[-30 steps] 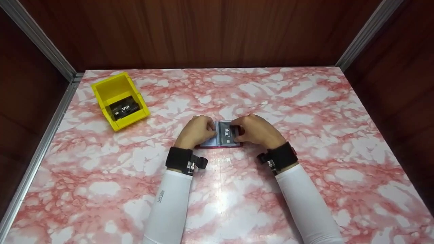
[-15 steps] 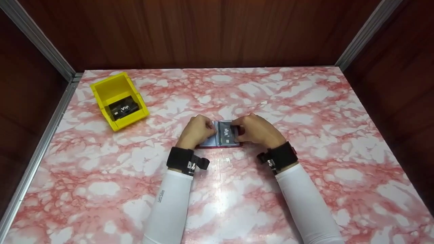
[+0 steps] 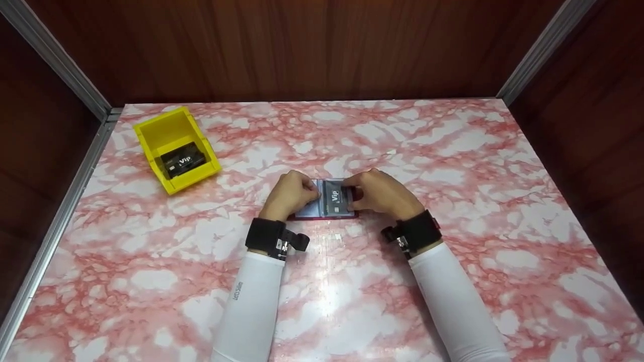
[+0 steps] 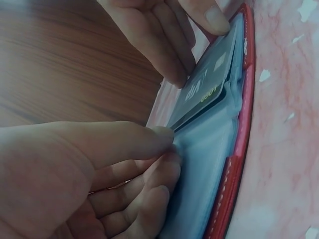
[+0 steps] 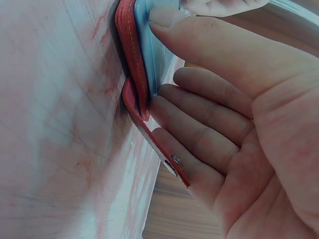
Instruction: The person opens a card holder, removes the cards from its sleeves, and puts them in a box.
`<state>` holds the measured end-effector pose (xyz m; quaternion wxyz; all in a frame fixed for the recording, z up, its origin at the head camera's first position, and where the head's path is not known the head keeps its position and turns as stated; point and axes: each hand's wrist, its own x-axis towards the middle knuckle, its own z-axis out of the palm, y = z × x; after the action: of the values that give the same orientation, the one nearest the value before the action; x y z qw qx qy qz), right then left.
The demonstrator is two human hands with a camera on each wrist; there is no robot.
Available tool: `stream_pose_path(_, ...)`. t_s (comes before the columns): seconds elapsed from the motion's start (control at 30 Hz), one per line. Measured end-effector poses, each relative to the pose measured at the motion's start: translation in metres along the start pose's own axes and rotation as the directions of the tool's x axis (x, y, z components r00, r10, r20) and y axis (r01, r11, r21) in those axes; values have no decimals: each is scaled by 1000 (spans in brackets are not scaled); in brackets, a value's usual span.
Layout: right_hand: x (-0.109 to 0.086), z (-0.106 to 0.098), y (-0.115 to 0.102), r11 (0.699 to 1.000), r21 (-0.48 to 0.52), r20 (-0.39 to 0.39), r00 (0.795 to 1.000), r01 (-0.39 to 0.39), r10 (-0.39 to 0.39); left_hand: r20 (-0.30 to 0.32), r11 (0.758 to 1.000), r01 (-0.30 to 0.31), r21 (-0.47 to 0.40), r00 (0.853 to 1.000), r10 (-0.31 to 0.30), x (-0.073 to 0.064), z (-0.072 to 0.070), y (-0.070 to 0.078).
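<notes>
An opened red card holder (image 3: 329, 217) with clear plastic sleeves (image 4: 199, 169) lies on the table in front of me. A dark grey card (image 3: 333, 198) marked "Vip" sits in the sleeve on its right half, one edge sticking out toward the fold. With thumb and forefinger, my left hand (image 3: 291, 193) pinches the plastic by the fold, close to that edge. My right hand (image 3: 385, 193) holds the right side of the card holder, its thumb (image 5: 167, 17) on the sleeve and its fingers along the outer edge. A red strap with a snap (image 5: 159, 149) hangs beside those fingers.
A yellow bin (image 3: 168, 123) stands at the back left of the marbled table (image 3: 453, 151), with black "Vip" cards (image 3: 185, 160) inside. Dark wood panels (image 3: 312, 50) enclose the back and sides.
Both hands stay at the card holder. The card and the card holder have shifted very slightly left, and my left fingers have moved a little along the fold.
</notes>
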<state>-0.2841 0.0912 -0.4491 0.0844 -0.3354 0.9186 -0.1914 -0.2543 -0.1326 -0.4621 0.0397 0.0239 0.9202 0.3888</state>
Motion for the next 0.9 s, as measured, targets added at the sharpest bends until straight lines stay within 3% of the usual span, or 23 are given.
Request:
stream_pose_path(0.37, 1, 1, -1, 1000, -26, 12, 1000, 16, -16, 15, 999, 38, -11, 999, -38, 1, 3, 0)
stream_pose_path(0.9, 2, 2, -3, 1000, -11, 12, 1000, 12, -12, -23, 994, 108, -28, 994, -109, 3, 5, 2)
